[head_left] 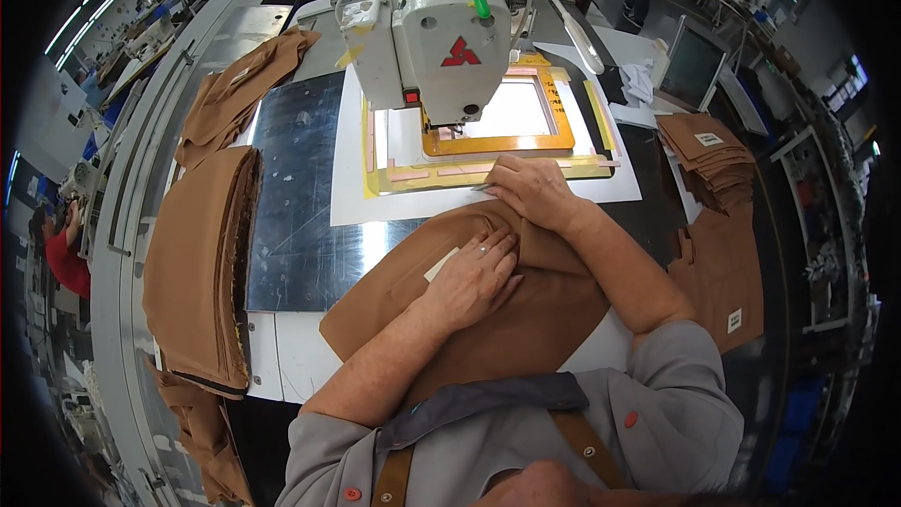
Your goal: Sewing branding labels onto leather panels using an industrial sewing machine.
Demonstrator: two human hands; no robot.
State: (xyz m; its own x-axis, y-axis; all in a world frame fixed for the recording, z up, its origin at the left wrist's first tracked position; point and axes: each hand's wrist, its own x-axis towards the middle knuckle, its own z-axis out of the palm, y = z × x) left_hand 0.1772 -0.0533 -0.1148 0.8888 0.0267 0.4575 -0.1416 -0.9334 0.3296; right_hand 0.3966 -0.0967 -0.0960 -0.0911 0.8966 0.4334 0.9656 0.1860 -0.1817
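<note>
A brown fabric piece (507,305) lies flat on the desk (300,338), directly in front of the white sewing machine (436,42) and just short of the yellow and orange frame (526,143) under the machine's head. The left hand (474,277) rests palm down on the middle of this fabric, fingers (497,249) stretched out and released, pressing on the cloth beside a small pale label (441,265). The right hand (535,190) lies on the fabric's far edge, right against the near rim of the frame; its fingers are bent down onto the cloth, flat rather than clenched, and whether they pinch the edge cannot be told. Left of the fabric piece, past a dark shiny metal plate (300,197), sits a thick stack of brown pieces (202,263). Right of the fabric piece lies another stack of brown cut parts (713,155), with a small monitor (693,66) beyond it.
</note>
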